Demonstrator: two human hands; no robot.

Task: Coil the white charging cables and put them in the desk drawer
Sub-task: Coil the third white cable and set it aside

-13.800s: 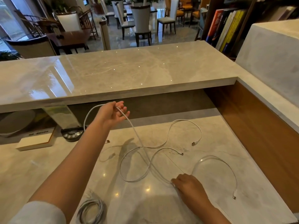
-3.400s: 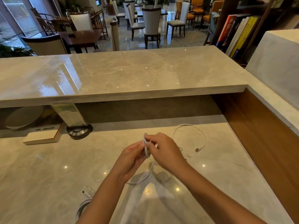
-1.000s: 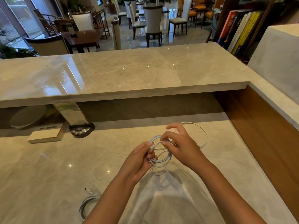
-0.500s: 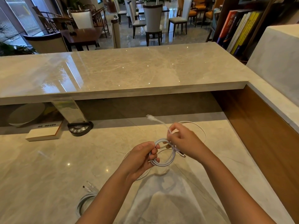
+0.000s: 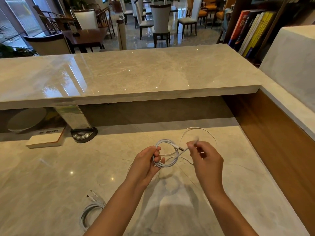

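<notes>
The left hand (image 5: 144,161) is holding a round coil of thin white cable (image 5: 167,153) in curled fingers. The right hand (image 5: 205,157) is pinching its loose end above the shiny marble surface (image 5: 51,184).

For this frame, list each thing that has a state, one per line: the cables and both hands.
Cable in hand: wound into loops, its free end not yet tucked in.
Coiled bundle: lying on the desk, plugs pointing up-left.
Loose cable: uncoiled, arcing behind the hands.
Left hand: gripping the loops.
Right hand: pinching the cable's end.
Drawer: not in view.
</notes>
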